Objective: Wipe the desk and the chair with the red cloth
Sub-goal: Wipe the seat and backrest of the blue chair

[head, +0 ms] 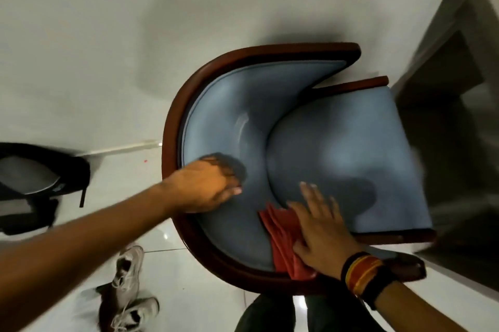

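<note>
Looking straight down on a curved tub chair (337,137) w/ smooth pale-blue upholstery and a glossy dark red-brown wood rim. Right hand (321,226) is flat, fingers spread, pressing a crumpled red cloth (280,240) onto the padding where seat meets backrest; most of the cloth is hidden under the palm. Left hand (208,185) rests loosely curled on the inner backrest, holding nothing. Grey desk (459,104) at right is blurry & cut off. White sneakers (127,291) on shiny white tile floor (81,48).

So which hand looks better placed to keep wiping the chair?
The right hand: it lies flat on the red cloth against the chair upholstery. The left hand rests bare on the backrest.
</note>
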